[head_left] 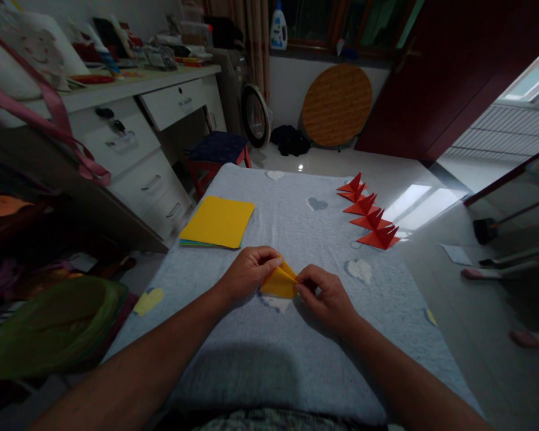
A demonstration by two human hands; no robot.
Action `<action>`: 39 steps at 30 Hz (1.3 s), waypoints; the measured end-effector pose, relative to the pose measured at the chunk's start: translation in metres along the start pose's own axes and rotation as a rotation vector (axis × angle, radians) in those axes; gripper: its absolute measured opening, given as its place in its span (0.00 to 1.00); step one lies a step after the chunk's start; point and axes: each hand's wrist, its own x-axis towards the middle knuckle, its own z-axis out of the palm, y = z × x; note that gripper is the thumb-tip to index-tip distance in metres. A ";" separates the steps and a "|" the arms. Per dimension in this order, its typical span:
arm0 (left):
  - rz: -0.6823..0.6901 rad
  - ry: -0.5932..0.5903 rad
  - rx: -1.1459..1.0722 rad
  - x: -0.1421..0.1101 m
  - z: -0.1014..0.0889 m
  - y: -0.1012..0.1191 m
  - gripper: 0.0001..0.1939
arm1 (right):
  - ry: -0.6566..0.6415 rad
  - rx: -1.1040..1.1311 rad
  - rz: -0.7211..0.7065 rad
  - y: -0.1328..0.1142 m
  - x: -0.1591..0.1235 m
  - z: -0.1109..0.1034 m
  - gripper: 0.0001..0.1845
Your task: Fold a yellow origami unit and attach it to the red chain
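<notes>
In the head view, your left hand (255,270) has its thumb and fingertips pinched together on the left side of a folded yellow paper (279,287). Your right hand (326,294) grips the same paper at its right corner, thumb and index finger closed on it. The paper sits between your two hands, midway between the left and right edges of the table (233,365), toward the near edge from the middle. Its upper part stands up in a narrow peak with a gap between the layers; whether its lower edge touches the cloth, you cannot tell from here.

Ahead of your left hand, by the table's left edge, lies a stack of square paper (218,221), yellow on top with green and blue sheets showing beneath. Along the right edge, running up to the far right corner, stands a row of red folded pieces (372,221) with pointed tips, set close together. Past the far left corner is a stool (218,147) with a dark blue seat, and outside the left edge stands a green basket (9,353).
</notes>
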 end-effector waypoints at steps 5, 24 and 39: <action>-0.019 -0.048 -0.148 -0.004 -0.001 -0.002 0.20 | 0.033 0.099 0.108 0.002 0.001 0.002 0.03; -0.021 -0.077 -0.003 -0.009 0.012 -0.004 0.14 | 0.021 0.042 0.095 0.002 0.003 0.007 0.07; 0.048 -0.060 0.243 -0.010 0.017 0.000 0.16 | -0.015 0.008 0.065 0.003 0.007 0.009 0.14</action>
